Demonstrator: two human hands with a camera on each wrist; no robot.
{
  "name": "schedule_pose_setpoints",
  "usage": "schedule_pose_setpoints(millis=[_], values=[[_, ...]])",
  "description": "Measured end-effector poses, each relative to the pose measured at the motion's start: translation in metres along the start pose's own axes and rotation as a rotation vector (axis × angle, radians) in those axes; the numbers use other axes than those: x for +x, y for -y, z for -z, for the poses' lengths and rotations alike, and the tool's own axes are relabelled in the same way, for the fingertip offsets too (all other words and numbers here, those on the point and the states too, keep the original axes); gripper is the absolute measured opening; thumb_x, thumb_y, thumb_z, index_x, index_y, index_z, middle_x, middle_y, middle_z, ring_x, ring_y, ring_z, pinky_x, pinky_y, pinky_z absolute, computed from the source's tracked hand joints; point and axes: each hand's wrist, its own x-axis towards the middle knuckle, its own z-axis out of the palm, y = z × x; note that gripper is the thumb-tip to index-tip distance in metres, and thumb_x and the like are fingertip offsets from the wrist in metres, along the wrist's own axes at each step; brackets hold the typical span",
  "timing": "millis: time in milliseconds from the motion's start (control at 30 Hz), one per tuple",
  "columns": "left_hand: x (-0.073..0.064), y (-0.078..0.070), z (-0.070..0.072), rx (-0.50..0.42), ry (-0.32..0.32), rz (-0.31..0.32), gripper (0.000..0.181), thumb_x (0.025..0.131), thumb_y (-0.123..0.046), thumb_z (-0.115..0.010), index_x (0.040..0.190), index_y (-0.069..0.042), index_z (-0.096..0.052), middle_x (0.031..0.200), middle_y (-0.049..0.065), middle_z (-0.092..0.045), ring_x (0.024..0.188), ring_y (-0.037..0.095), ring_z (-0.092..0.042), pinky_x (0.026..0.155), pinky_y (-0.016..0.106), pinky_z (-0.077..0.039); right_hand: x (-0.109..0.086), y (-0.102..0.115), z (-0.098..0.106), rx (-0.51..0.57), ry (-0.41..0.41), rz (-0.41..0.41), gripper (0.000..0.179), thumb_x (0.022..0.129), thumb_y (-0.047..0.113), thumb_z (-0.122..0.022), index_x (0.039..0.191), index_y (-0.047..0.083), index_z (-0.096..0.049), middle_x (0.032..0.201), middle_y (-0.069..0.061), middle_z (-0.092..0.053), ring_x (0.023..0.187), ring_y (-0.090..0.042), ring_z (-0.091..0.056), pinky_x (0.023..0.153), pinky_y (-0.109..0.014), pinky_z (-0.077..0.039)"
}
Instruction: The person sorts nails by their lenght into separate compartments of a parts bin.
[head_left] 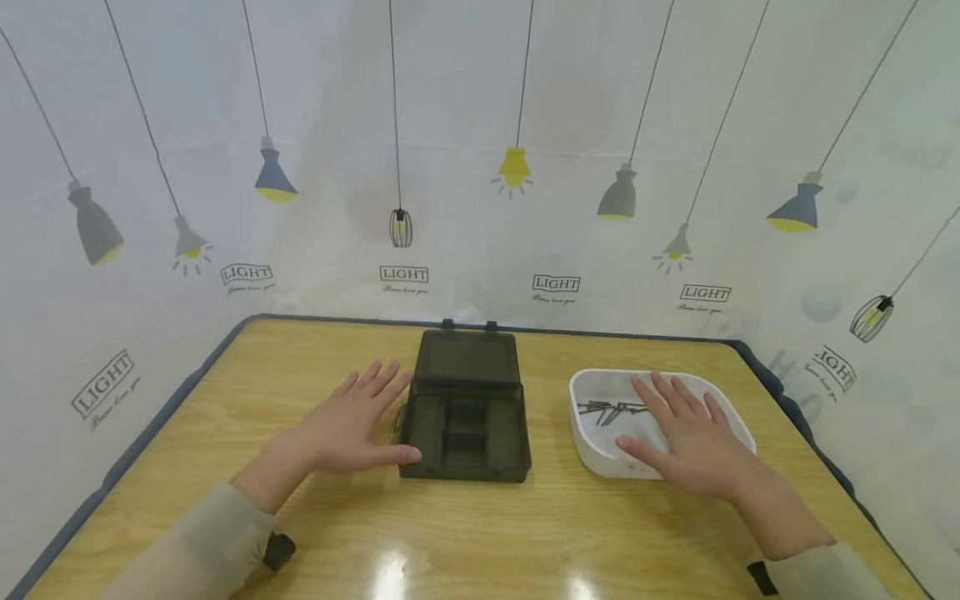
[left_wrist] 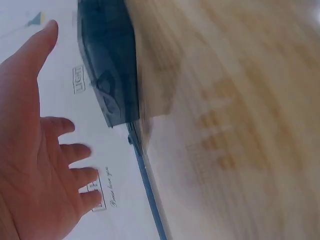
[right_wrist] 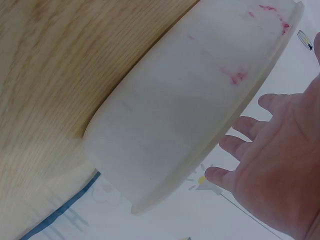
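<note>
Grip wide and empty on left hand [head_left: 352, 427], just beside dark case [head_left: 468, 392], and right hand [head_left: 697, 442], by white tub [head_left: 600, 458] with slim fasteners [head_left: 617, 412] inside. Best to pinch fasteners singly, steadying tub.

framed "light" signs [head_left: 404, 274] repeat on the lamp-patterned backdrop [head_left: 465, 217] behind and beside the wooden table [head_left: 480, 533], above script [head_left: 406, 290] too small to read; right of the table, a faint "h" [head_left: 782, 362].

The left hand [left_wrist: 42, 170], palm showing and thumb [left_wrist: 37, 50] apart from the fingers [left_wrist: 75, 152], is near the dark box [left_wrist: 111, 65] on the table [left_wrist: 250, 90], whose wood bears faint reflections. Behind, the white backdrop [left_wrist: 127, 217] carries "LIGHT" prints [left_wrist: 79, 80].
</note>
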Motion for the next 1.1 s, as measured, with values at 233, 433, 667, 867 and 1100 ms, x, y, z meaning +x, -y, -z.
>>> schedule_pose_setpoints(millis=[233, 433, 667, 867, 1100], values=[[0.008, 0.024, -0.002, -0.229, 0.161, 0.036, 0.095, 0.104, -0.069, -0.064, 0.177, -0.022, -0.025, 0.182, 0.020, -0.022, 0.167, 0.051, -0.020, 0.132, 0.073, -0.017, 0.008, -0.015, 0.001, 0.022, -0.024, -0.004, 0.089, 0.111, 0.064, -0.051, 0.176, 0.009, -0.024, 0.175, -0.031, -0.030, 0.158, -0.058, -0.032, 0.122, -0.080, -0.025], [0.008, 0.030, -0.003, -0.297, 0.196, 0.046, 0.092, 0.104, -0.067, -0.065, 0.177, -0.026, -0.026, 0.179, 0.018, -0.032, 0.165, 0.047, -0.031, 0.130, 0.070, -0.027, 0.020, -0.025, 0.005, 0.106, -0.009, -0.030, 0.084, 0.115, 0.061, -0.044, 0.174, 0.004, -0.026, 0.171, -0.035, -0.036, 0.155, -0.060, -0.037, 0.120, -0.076, -0.035], [0.008, 0.028, -0.003, -0.293, 0.195, 0.047, 0.090, 0.105, -0.068, -0.064, 0.177, -0.030, -0.025, 0.178, 0.015, -0.035, 0.163, 0.045, -0.036, 0.129, 0.068, -0.031, 0.037, -0.039, 0.002, 0.230, 0.016, -0.046, 0.072, 0.118, 0.052, -0.044, 0.162, -0.006, -0.046, 0.156, -0.034, -0.056, 0.139, -0.053, -0.059, 0.113, -0.069, -0.047], [0.008, 0.027, -0.005, -0.289, 0.207, 0.063, 0.089, 0.104, -0.069, -0.064, 0.176, -0.033, -0.026, 0.177, 0.015, -0.038, 0.161, 0.047, -0.038, 0.127, 0.070, -0.032, 0.055, -0.049, -0.010, 0.353, 0.077, -0.088, 0.043, 0.114, 0.035, -0.062, 0.145, 0.005, -0.065, 0.126, -0.019, -0.074, 0.106, -0.030, -0.071, 0.090, -0.046, -0.059], [0.006, 0.025, -0.004, -0.295, 0.213, 0.082, 0.090, 0.103, -0.069, -0.065, 0.176, -0.031, -0.028, 0.178, 0.016, -0.036, 0.162, 0.047, -0.036, 0.128, 0.070, -0.030, 0.071, -0.046, -0.024, 0.530, 0.196, -0.103, 0.025, 0.106, 0.014, -0.072, 0.130, 0.008, -0.067, 0.094, -0.008, -0.065, 0.079, -0.023, -0.061, 0.070, -0.033, -0.051]])
